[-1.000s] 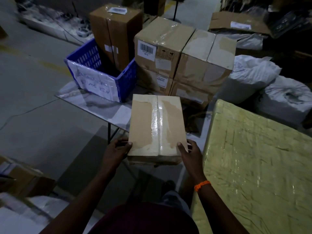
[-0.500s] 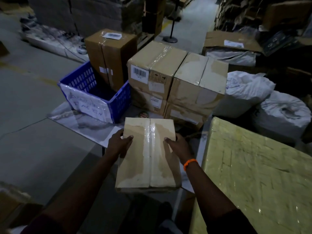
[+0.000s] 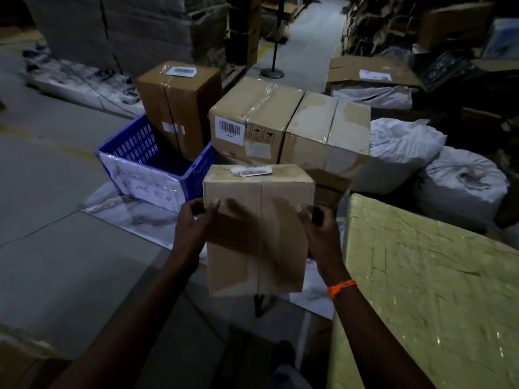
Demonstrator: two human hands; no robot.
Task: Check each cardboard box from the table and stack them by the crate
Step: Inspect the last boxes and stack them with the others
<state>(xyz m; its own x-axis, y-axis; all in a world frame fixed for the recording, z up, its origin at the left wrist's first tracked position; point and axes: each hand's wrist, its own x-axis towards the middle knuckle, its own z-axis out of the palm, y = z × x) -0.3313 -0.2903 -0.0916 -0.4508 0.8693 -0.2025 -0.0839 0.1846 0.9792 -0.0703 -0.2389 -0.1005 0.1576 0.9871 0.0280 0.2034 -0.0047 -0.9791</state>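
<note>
Both hands grasp one box (image 3: 258, 228) in the air above the table (image 3: 134, 211): the left hand (image 3: 193, 223) curls round its left edge, the right hand (image 3: 318, 231) round its right. Motion blur hides the fingers' exact lie. A barcode label (image 3: 251, 171) sits on top. The blue crate (image 3: 157, 161) and stacked boxes (image 3: 289, 130) stand just behind.

Marbled table (image 3: 126, 213), blue crate (image 3: 132, 144) on it, stacked cardboard boxes (image 3: 252, 122) beside

Single head-worn wide-angle view, facing forward and down, close on held cardboard box (image 3: 258, 234); table (image 3: 134, 211) and crate (image 3: 157, 169) just beyond.
</note>
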